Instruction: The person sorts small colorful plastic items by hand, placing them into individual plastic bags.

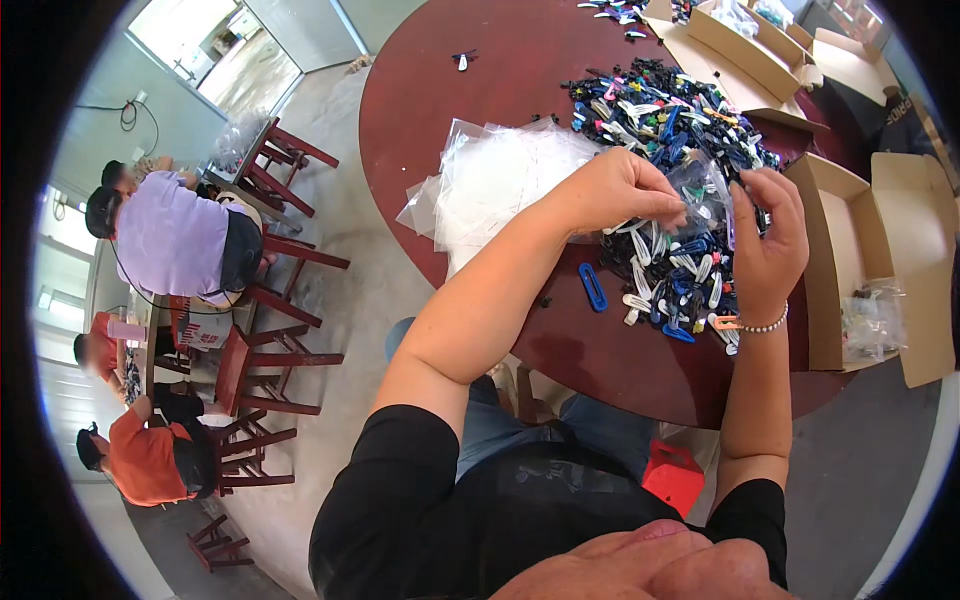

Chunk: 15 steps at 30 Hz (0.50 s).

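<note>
Between my two hands is a small clear plastic bag (705, 203), raised over the pile of hair clips. My left hand (632, 190) pinches the bag's near left edge between thumb and fingertips. On the other side, my right hand (772, 235) has its curled fingers and thumb closed at the bag's right edge; a beaded bracelet circles that wrist. What the bag contains is hard to make out. Beneath lie many snap hair clips (640, 250) in black, white and blue. A blue clip (592, 287) rests apart from them. Flat clear bags (500, 185) are stacked beside my left forearm.
The round dark red table (410, 110) carries an open cardboard box (830, 215) at right, with bagged items inside, and more boxes (740, 60) behind. A red container (672, 475) is below the edge. Other people sit at left near wooden stools (270, 370).
</note>
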Tool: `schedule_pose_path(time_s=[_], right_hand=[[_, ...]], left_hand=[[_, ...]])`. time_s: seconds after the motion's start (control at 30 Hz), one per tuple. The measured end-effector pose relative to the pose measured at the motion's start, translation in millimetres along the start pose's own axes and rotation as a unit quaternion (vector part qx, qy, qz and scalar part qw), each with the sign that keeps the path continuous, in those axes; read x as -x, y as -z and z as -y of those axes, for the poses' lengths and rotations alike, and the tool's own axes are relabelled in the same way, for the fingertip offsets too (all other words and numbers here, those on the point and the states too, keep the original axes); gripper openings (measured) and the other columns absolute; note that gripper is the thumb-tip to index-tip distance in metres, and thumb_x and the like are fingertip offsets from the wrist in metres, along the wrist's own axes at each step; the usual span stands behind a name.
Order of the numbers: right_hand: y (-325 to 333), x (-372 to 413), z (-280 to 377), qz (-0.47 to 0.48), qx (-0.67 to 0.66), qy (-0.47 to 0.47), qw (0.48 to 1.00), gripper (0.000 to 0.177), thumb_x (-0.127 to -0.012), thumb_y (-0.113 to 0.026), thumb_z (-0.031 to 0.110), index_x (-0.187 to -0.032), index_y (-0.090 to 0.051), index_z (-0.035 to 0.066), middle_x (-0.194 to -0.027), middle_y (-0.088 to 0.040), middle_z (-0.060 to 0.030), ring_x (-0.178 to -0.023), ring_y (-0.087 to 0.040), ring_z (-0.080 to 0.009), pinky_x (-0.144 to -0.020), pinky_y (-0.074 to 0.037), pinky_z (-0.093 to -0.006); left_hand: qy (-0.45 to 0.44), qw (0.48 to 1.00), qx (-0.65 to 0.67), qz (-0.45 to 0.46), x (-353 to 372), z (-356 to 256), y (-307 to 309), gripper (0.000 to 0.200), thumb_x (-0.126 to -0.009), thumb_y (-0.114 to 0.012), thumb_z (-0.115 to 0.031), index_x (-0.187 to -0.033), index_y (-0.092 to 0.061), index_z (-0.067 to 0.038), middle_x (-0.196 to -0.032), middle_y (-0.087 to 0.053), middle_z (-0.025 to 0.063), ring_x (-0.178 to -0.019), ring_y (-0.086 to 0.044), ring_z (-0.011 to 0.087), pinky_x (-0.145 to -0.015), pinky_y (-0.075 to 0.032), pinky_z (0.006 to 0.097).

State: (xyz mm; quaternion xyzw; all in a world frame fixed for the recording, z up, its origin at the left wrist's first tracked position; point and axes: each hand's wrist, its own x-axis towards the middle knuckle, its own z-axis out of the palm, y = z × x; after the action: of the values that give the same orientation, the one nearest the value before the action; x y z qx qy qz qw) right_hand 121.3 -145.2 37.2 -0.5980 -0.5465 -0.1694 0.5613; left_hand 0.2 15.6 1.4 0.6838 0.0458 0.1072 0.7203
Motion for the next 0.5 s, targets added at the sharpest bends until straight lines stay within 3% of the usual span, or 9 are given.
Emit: schedule_pose_path(time_s=[0.07, 0.2, 0.3, 0.5], right_hand=[[2.2, 3.7, 5.9, 0.025, 0.042, 0.025, 0.998, 0.015, -0.079, -0.068, -0.002, -0.095, -0.065, -0.001, -0.097, -0.063, -0.0108, -0.088, -0.061, -0.0186, -0.076, -0.048, -0.0287], [-4.7, 1.9, 17.3, 0.074, 0.164, 0.082, 0.980, 0.024, -0.074, -0.073, 0.005, -0.096, -0.066, 0.001, -0.096, -0.064, -0.0131, -0.085, -0.060, -0.0278, -0.075, -0.047, -0.0348], [-3.1, 4.2, 19.5, 0.126, 0.240, 0.069, 0.960, 0.025, -0.073, -0.073, 0.007, -0.096, -0.066, 0.001, -0.092, -0.063, -0.0109, -0.082, -0.058, -0.0278, -0.072, -0.046, -0.0352], [-2.3, 1.7, 17.2, 0.116, 0.198, 0.116, 0.966, 0.016, -0.071, -0.072, 0.003, -0.086, -0.065, 0.001, -0.086, -0.064, -0.0091, -0.078, -0.059, -0.0243, -0.068, -0.046, -0.0332]], left_hand=[[-0.008, 0.999, 0.031, -0.028, 0.1, -1.1, -2.0, 0.014, -0.084, -0.067, -0.008, -0.089, -0.069, 0.005, -0.086, -0.070, 0.0134, -0.079, -0.068, 0.0160, -0.076, -0.055, 0.0273], [-0.022, 0.999, 0.004, -0.031, 0.8, -2.6, -3.2, 0.011, -0.083, -0.067, -0.006, -0.089, -0.070, 0.004, -0.084, -0.071, 0.0110, -0.078, -0.067, 0.0132, -0.075, -0.054, 0.0254], [-0.023, 0.996, -0.080, -0.045, 1.5, -4.8, -7.0, 0.009, -0.083, -0.067, -0.004, -0.088, -0.071, 0.003, -0.082, -0.070, 0.0080, -0.077, -0.065, 0.0100, -0.074, -0.052, 0.0234], [-0.038, 0.995, -0.087, -0.031, 0.4, -0.2, -11.1, 0.010, -0.081, -0.068, -0.003, -0.089, -0.071, 0.002, -0.083, -0.070, 0.0054, -0.077, -0.063, 0.0085, -0.073, -0.051, 0.0232]])
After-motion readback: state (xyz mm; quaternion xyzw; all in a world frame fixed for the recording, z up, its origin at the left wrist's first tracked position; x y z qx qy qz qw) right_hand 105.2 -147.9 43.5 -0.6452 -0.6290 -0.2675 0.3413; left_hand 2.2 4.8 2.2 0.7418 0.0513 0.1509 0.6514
